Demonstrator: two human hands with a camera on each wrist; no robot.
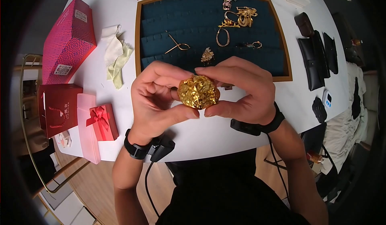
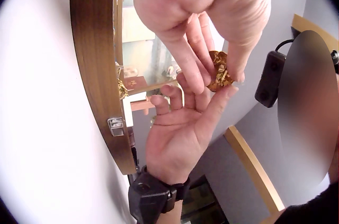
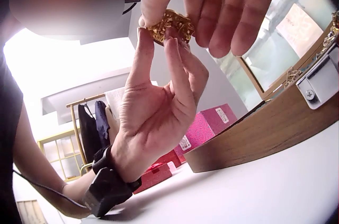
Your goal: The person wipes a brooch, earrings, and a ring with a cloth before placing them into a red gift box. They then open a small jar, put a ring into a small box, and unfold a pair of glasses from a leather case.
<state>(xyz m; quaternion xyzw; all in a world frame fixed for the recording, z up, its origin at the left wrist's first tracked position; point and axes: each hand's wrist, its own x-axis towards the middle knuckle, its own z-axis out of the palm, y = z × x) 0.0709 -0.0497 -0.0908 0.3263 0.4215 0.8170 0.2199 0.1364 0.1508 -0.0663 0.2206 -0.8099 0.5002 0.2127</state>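
In the head view, a round, crumpled-looking gold ornament (image 1: 198,92) is held up in front of the body, near the jewelry box's front edge. My left hand (image 1: 152,100) pinches its left side between thumb and fingers. On the opposite side, my right hand (image 1: 249,90) pinches it with thumb and forefinger. The left wrist view shows another side of the ornament (image 2: 220,70), darker gold, between both sets of fingertips. Behind the hands lies the wooden jewelry box (image 1: 287,66), lined in dark green, with a leaf-like gold piece (image 1: 207,55) close beyond the fingers.
Bangles (image 1: 222,37), a gold cluster (image 1: 246,16) and other jewelry lie inside the box. To the left are cloths (image 1: 114,52), a pink patterned box (image 1: 70,44), a red bag (image 1: 60,108) and a red gift box (image 1: 106,122). Black cases (image 1: 311,60) lie at right.
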